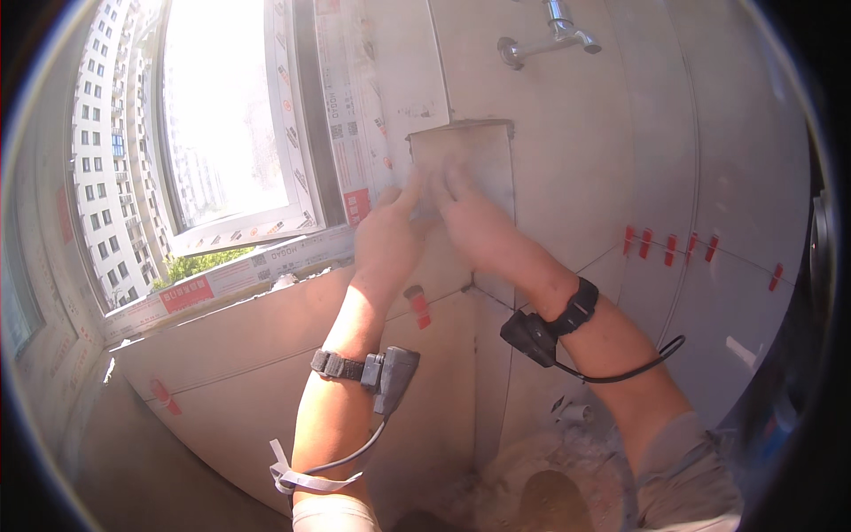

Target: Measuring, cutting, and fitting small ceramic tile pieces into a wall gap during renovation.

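So I'm looking at a corner of a half-finished bathroom, walls done in big pale grey tiles (612,151) with little red spacer clips (671,248) stuck in the joints on the right and a few more on the lower wall. There's a metal tap (554,40) poking out of the wall up top, and an open window (230,124) on the left with protective film on the frame and tall apartment blocks outside. The sun blasting in washes out a lot, so the edges of the small rectangular tile (479,155) are kinda hard to read, and its lower part is hidden behind my hands. The floor at the bottom is just a blurry mess of rubble with a bit of white pipe (576,413). That small tile sits flat against the wall right by the corner, below the tap. My left hand (390,235) and right hand (474,222) are both open with fingers laid flat, pressed on the tile face side by side, not gripping anything. Both wrists have strapped-on sensor boxes with cables.
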`<state>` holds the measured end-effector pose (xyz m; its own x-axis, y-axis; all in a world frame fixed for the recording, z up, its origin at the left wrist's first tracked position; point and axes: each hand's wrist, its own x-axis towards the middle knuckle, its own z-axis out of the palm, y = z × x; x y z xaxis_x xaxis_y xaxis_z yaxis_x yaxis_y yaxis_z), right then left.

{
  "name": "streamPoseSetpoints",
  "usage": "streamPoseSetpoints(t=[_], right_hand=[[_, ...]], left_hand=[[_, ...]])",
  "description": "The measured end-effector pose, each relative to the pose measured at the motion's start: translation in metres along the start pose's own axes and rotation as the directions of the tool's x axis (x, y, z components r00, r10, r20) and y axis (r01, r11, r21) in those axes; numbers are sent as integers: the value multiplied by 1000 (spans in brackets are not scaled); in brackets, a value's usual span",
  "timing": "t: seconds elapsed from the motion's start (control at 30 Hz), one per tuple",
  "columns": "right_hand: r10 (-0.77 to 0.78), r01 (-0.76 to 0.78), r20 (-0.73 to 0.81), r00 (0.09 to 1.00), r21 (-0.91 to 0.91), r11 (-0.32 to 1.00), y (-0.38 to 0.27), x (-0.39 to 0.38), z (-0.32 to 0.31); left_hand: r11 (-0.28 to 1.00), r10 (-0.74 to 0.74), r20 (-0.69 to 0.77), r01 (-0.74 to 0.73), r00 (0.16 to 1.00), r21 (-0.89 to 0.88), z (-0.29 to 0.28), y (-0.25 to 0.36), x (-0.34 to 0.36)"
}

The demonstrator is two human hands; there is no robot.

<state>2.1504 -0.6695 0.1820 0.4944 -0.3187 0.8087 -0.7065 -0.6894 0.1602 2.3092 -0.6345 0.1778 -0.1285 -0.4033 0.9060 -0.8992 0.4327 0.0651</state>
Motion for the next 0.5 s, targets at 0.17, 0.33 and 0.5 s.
streamPoseSetpoints(t=[0.17, 0.33, 0.5], right_hand=[[-28, 28, -24, 999, 18, 999, 0, -5, 3], [18, -30, 89, 996, 130, 991, -5, -4, -14], [-23, 22, 111, 994, 14, 1000, 1, -5, -12]], left_hand=[[998, -28, 58, 24, 998, 62, -1, 3, -3], [987, -65, -134, 43, 989, -157, -6, 6, 15], [996, -72, -146, 64, 987, -63, 9, 11, 37]])
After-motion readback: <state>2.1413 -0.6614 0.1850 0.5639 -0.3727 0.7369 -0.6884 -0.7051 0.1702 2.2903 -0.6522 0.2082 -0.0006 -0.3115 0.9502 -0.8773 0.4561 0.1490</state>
